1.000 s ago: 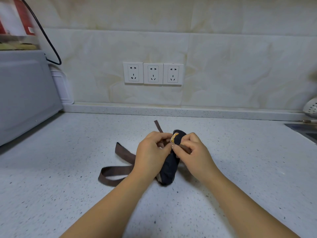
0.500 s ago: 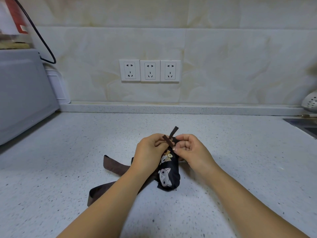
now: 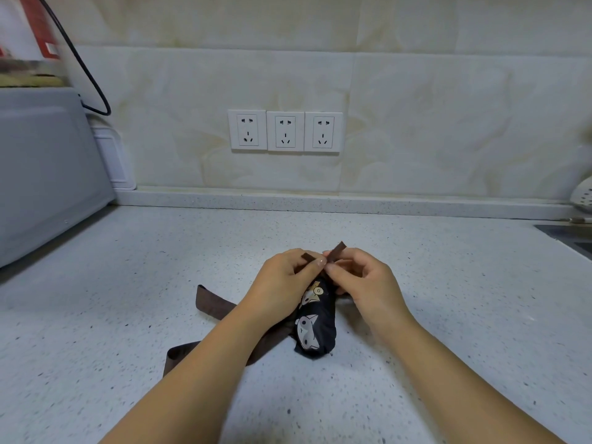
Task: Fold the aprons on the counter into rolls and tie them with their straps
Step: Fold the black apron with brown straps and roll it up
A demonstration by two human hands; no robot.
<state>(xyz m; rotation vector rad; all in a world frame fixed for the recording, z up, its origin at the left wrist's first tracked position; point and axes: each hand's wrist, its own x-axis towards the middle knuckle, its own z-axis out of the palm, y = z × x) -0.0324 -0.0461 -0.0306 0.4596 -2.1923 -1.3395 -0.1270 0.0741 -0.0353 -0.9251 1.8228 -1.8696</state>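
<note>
A black apron with cartoon animal faces is rolled into a tight bundle [image 3: 315, 331] lying on the speckled white counter [image 3: 448, 299], its long axis pointing away from me. My left hand [image 3: 282, 283] and my right hand [image 3: 362, 280] meet over its far end, each pinching a thin brown strap end [image 3: 336, 251]; the two ends cross above the roll. A wider brown strap loop [image 3: 214, 306] trails out to the left, passing under my left forearm.
A grey appliance [image 3: 41, 168] stands at the left with a black cable [image 3: 86, 75] behind it. Three white wall sockets [image 3: 285, 131] sit on the tiled backsplash. A sink edge [image 3: 570, 235] and a white perforated object [image 3: 584, 197] are at the far right.
The roll has turned so that its printed faces point up. Both strap ends have come up above the roll's far end and now cross between my fingertips.
</note>
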